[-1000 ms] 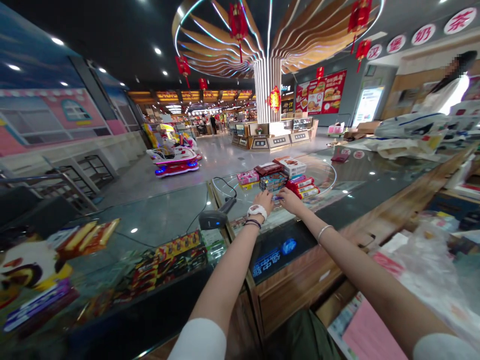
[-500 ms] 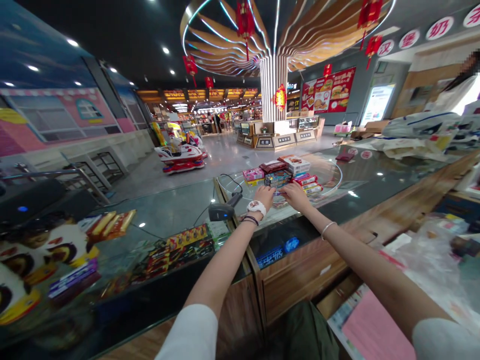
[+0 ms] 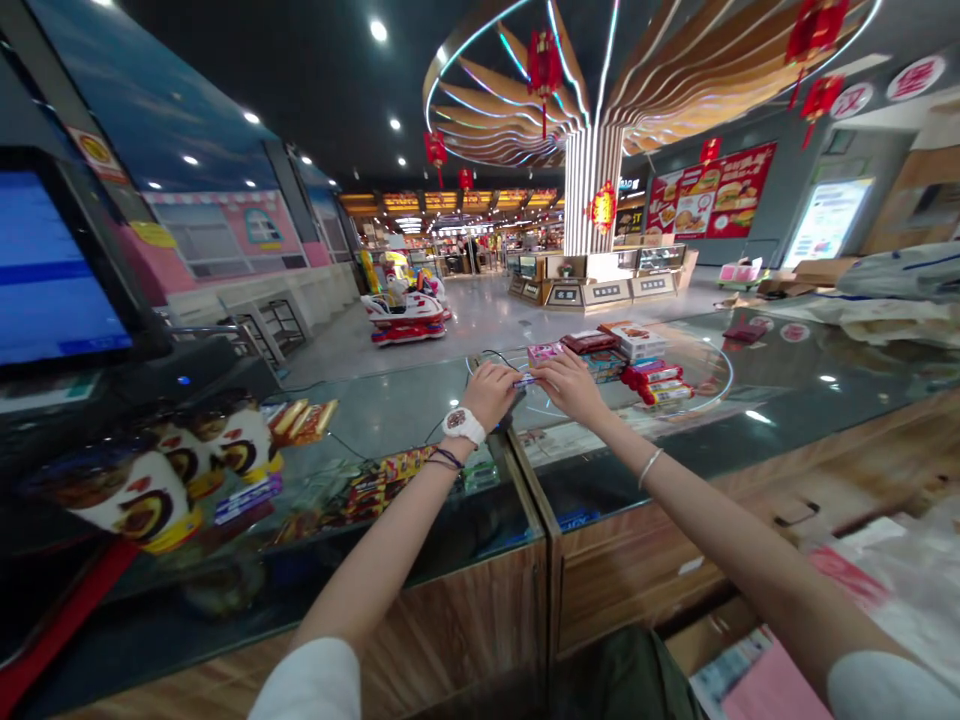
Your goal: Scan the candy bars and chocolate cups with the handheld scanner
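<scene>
My left hand (image 3: 491,393), with a white watch on its wrist, has its fingers curled at one end of a small blue-and-white packet (image 3: 526,380). My right hand (image 3: 570,386) pinches the packet's other end; its print is too small to read. Partly hidden behind my left hand is a dark handheld scanner (image 3: 513,408) on the glass counter. Just past my right hand stand a pink box (image 3: 544,353), a dark red pack (image 3: 589,341), a blue box (image 3: 606,364) and a white box (image 3: 636,340). Red and yellow rolls (image 3: 656,380) lie to their right.
On the left are a monitor (image 3: 64,270), printed snack tubs (image 3: 131,490), purple bars (image 3: 247,500) and golden packets (image 3: 304,422). Packs show under the glass counter (image 3: 420,375). A drawer handle (image 3: 796,515) juts out at right, near plastic bags (image 3: 915,560).
Both hands have moved left with the small packet, away from the pile of boxes toward the scanner. My view has turned left, bringing the monitor in.
</scene>
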A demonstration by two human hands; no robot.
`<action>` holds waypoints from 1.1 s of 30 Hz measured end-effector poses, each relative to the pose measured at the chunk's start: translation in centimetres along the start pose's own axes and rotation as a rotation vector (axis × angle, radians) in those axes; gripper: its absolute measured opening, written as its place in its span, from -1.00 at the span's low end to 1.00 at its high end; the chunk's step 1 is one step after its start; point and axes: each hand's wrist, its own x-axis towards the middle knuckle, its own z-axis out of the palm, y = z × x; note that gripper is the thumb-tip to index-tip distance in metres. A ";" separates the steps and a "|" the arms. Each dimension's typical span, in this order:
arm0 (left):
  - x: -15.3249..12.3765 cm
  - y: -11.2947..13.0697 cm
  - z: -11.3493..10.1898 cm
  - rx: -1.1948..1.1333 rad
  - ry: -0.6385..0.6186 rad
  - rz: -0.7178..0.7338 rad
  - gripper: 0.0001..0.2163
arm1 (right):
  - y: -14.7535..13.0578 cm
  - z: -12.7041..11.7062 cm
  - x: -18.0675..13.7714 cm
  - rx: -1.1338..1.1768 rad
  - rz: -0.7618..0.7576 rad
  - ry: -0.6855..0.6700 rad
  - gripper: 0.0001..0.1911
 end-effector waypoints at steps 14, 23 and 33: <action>-7.6 -6.7 -4.1 0.070 0.109 -0.292 -0.87 | -7.7 7.4 6.0 0.213 -0.077 -0.025 -0.77; -8.1 -6.8 -4.8 -0.004 0.156 -0.294 -0.93 | -6.8 7.1 4.0 0.191 -0.059 0.094 -0.77; -8.0 -6.5 -3.9 -0.035 0.153 -0.296 -0.90 | -6.5 6.9 3.6 0.164 -0.066 0.142 -0.80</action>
